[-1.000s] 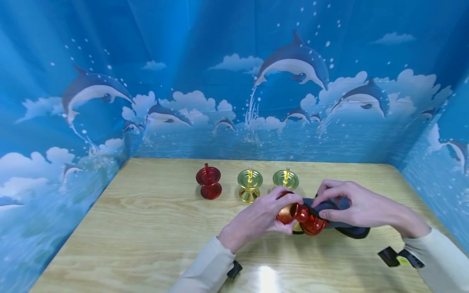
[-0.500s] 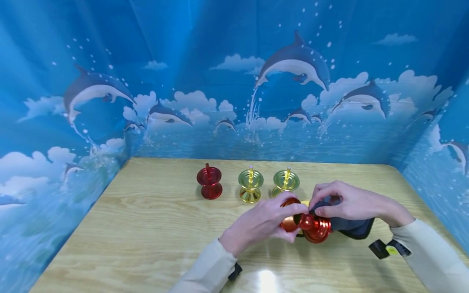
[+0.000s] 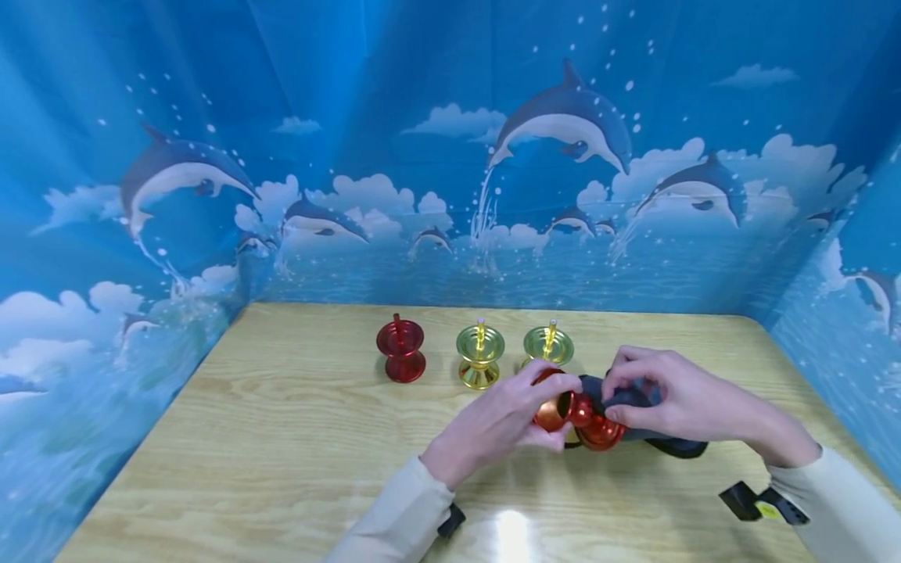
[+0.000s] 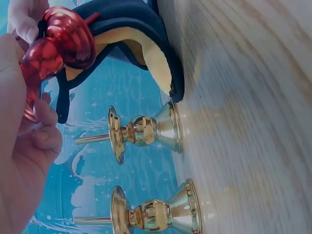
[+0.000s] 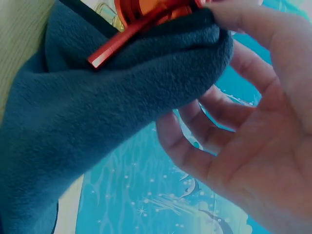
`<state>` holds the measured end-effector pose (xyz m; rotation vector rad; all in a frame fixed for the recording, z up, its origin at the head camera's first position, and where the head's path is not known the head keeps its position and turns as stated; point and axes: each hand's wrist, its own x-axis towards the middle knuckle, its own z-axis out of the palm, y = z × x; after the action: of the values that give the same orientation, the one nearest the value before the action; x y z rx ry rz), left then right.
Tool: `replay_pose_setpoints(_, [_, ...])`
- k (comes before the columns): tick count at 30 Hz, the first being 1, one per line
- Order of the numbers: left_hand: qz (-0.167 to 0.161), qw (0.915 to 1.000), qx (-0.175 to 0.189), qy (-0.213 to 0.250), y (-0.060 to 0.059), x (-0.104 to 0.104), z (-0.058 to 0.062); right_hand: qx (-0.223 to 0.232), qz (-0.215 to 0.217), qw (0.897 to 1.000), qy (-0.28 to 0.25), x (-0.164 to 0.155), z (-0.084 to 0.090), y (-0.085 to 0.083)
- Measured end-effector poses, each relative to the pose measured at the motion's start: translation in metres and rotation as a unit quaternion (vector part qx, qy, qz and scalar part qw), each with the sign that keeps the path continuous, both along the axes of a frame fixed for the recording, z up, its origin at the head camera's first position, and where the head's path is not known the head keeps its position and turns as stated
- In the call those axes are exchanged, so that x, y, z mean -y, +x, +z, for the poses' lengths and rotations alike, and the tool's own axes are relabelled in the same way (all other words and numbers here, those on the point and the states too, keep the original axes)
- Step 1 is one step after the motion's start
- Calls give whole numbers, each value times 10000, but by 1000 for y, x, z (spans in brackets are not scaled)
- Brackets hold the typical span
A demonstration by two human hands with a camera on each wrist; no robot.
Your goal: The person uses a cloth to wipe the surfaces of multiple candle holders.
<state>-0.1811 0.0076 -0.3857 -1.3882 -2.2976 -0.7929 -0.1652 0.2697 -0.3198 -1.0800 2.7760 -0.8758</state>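
My left hand (image 3: 503, 414) grips a shiny red metal candlestick (image 3: 583, 412) by its flared base, tilting it on its side above the table. Its dish and spike point toward my right hand (image 3: 679, 395), which pinches the edge of a dark blue fleecy cloth (image 5: 97, 112) with black binding. That edge lies against the candlestick's dish. The red spike (image 5: 117, 46) crosses in front of the cloth in the right wrist view. A pale yellow inner side (image 4: 156, 63) of the cloth shows in the left wrist view. Part of the dish is hidden behind the cloth and fingers.
Another red candlestick (image 3: 404, 363) stands upright behind my hands. Two gold candlesticks, one in the middle (image 3: 480, 374) and one on the right (image 3: 551, 342), stand in the same row. The wooden table (image 3: 296, 438) backs onto a blue dolphin curtain (image 3: 422, 156).
Both hands, with the candlestick and cloth, have shifted slightly toward the front and back again. The right fingers have moved a little along the dish. The standing candlesticks have stayed put.
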Motion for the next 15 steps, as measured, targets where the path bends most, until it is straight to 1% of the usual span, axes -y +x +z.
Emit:
replay_pose_setpoints(3, [133,9994,272,188,1,-1,-1,-470,-300,9982,-204,3,-1,5])
replay_pose_setpoints(5, [155,9973,586,422,1,0,-2,-729,-552,9950,-397,4,-1,7])
replay_pose_setpoints(7, [147,9925,974,730,1,0,-2,-873,-860,9905,-627,5,1,9])
replay_pose_setpoints(10, [197,9835,1439,1082,1,-1,-2,-891,-1399,9813,-976,7,2,12])
replay_pose_setpoints(11, [237,9811,1524,1169,1,-2,-2,-931,-1504,9785,-1063,8,2,13])
replay_pose_setpoints(13, [330,9792,1581,1231,2,-4,-2,-1042,-1618,9745,-1153,12,1,14])
replay_pose_setpoints(15, [441,9795,1545,1218,3,-6,-1,-1271,-1490,9742,-1118,16,0,14])
